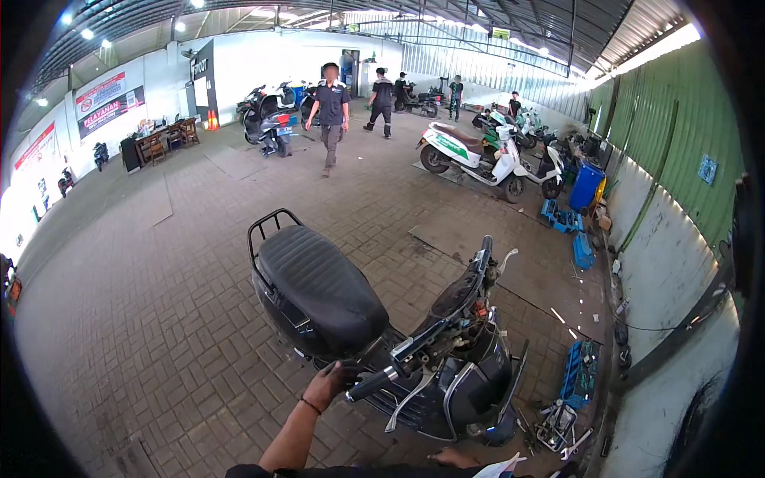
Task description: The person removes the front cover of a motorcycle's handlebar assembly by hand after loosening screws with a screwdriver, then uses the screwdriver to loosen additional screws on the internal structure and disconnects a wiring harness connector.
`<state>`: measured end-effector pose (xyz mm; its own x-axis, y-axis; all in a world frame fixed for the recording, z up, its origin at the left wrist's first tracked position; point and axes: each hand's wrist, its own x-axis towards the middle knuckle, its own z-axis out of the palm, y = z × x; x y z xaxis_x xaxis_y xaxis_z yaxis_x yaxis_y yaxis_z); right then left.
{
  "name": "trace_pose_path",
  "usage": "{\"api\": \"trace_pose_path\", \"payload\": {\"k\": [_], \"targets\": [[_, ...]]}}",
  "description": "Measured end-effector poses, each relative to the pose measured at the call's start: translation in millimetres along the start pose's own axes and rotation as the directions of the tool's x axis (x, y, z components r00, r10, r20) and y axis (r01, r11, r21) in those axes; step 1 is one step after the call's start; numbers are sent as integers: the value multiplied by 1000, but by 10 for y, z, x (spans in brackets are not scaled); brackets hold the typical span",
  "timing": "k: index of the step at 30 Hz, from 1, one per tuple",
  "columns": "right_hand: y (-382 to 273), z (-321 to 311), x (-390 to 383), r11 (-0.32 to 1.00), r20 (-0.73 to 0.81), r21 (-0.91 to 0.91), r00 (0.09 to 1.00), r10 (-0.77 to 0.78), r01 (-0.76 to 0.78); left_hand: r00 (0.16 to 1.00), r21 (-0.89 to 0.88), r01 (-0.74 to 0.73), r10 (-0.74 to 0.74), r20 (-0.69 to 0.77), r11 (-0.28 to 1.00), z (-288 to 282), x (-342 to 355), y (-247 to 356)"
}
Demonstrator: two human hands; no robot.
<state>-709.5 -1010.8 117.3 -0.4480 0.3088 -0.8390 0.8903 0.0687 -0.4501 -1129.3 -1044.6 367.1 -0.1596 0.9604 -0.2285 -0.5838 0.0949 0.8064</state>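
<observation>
A black scooter (pixel 323 275) stands in front of me, its seat toward the left and its handlebar toward the right. The cover around the handlebar is off, so wires and parts show. My left hand (pixel 325 387) reaches in beside the left handlebar grip (pixel 373 384), close to the body below the seat's front. Its fingertips are dark and partly hidden, and whether they hold anything is unclear. Only a small part of my right hand (pixel 456 456) shows at the lower edge, below the scooter's front. Its fingers cannot be made out.
An open blue toolbox (pixel 579 373), a metal part (pixel 555 426) and a wrench (pixel 576 444) lie on the right by the wall. More blue toolboxes (pixel 562 217) and a white-and-green scooter (pixel 470 155) stand farther back. One person (pixel 331 111) walks on the paving; several others are behind.
</observation>
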Motion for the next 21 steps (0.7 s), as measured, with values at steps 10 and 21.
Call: {"api": "trace_pose_path", "payload": {"k": [10,21], "targets": [[197,329,76,999,-161,53,987,19,-11,941,524,13,-187,282,851,649,144,318],[350,466,72,983,-334,140,929,161,-120,962,463,36,-156,225,886,510,780,58]]}}
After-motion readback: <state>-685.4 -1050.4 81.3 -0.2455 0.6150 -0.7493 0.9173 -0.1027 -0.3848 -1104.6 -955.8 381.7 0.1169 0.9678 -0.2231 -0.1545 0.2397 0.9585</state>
